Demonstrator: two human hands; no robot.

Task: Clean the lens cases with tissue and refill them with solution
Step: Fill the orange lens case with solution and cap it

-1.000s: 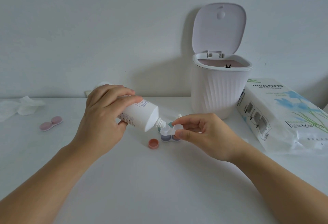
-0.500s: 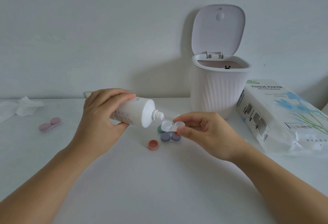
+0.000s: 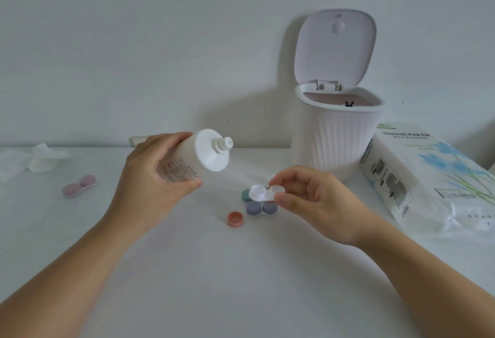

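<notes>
Left hand (image 3: 158,166) grips the uncapped white plastic solution bottle (image 3: 197,155); right hand (image 3: 316,198) pinches the open white lens case (image 3: 263,193), half hiding a green cap (image 3: 245,195).

White table (image 3: 214,284) — plain pale wall (image 3: 134,42)

Tissue pack (image 3: 428,176) cut by right edge; bottle (image 3: 198,158) label print too small to read.
</notes>
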